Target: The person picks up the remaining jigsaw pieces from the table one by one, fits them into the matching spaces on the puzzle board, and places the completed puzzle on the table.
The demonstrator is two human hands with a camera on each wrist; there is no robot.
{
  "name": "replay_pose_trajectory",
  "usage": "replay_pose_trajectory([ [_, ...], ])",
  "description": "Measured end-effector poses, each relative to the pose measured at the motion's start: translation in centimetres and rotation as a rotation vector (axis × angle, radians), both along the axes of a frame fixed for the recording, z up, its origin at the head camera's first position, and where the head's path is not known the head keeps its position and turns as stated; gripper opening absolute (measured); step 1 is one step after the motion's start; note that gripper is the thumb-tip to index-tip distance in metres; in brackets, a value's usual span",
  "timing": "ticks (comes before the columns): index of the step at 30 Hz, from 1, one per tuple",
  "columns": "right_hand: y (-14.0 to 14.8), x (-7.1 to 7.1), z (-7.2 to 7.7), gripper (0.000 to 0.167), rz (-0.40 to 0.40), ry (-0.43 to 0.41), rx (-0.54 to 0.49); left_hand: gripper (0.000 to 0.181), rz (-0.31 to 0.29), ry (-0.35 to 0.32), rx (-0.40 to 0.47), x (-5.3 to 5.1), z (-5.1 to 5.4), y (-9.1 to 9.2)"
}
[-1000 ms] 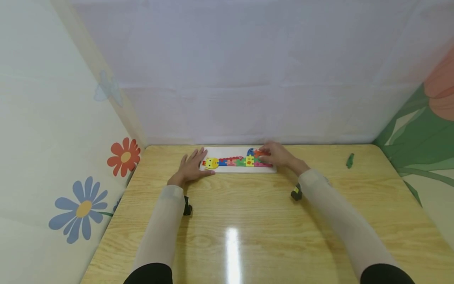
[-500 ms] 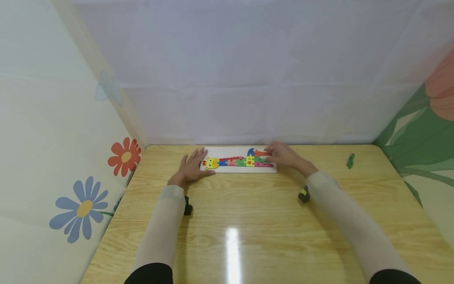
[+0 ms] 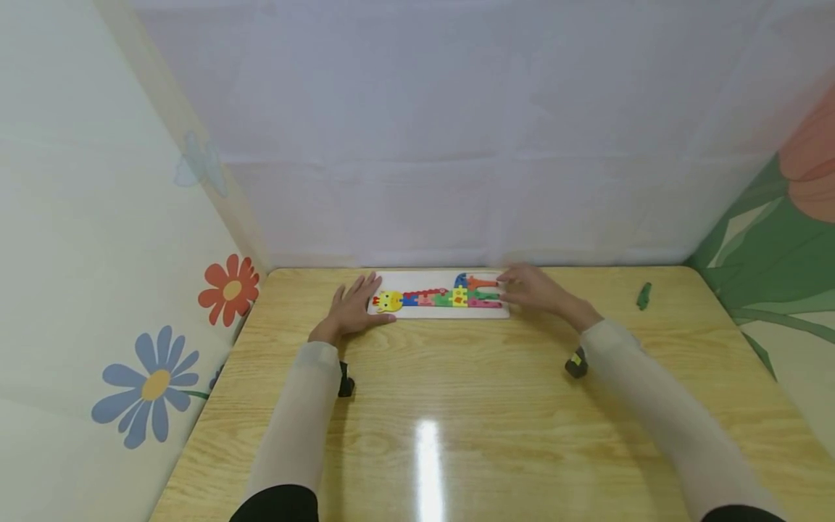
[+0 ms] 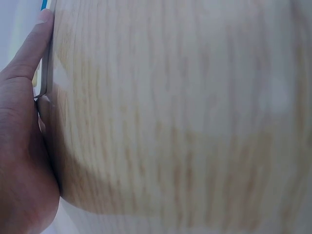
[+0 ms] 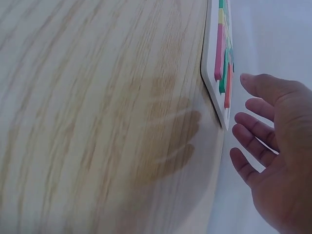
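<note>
A giraffe puzzle [image 3: 459, 296] of bright interlocking pieces lies on a white board [image 3: 417, 280] at the table's back edge. Its yellow head [image 3: 389, 301] is at the left, its orange, green and pink legs at the right. My left hand [image 3: 351, 310] rests with spread fingers over the board's left end, thumb along the front corner. Around the board's right end, just off the leg tips, hovers my right hand [image 3: 536, 291]. In the right wrist view the fingers [image 5: 254, 141] are loosely bent and hold nothing; a gap separates them from the board.
A small green object [image 3: 644, 296] lies on the wooden table [image 3: 457, 391] at the far right; its kind is too small to tell. Behind the table's back edge stands a pale wall [image 3: 483, 145]. Floral panels flank both sides.
My right hand has drawn back rightward from the puzzle's legs, uncovering the orange, green and pink pieces. The left hand has stayed on the board's left end.
</note>
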State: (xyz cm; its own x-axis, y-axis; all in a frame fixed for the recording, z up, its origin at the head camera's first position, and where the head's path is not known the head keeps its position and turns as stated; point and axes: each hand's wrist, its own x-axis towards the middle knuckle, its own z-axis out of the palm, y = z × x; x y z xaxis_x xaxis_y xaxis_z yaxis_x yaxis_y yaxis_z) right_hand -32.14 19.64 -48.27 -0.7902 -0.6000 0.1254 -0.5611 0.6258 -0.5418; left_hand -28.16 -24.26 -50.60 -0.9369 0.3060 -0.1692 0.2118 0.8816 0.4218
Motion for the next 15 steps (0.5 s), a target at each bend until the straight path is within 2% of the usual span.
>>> replay_pose_trajectory([
  [4, 0.7, 0.3, 0.2, 0.043, -0.035, -0.04, 0.012, 0.11, -0.003, 0.004, 0.005, 0.0, 0.0, 0.0],
  [15, 3.2, 1.0, 0.5, 0.045, -0.046, -0.006, 0.028, 0.112, 0.001, 0.007, -0.011, -0.2, -0.4, -0.1],
])
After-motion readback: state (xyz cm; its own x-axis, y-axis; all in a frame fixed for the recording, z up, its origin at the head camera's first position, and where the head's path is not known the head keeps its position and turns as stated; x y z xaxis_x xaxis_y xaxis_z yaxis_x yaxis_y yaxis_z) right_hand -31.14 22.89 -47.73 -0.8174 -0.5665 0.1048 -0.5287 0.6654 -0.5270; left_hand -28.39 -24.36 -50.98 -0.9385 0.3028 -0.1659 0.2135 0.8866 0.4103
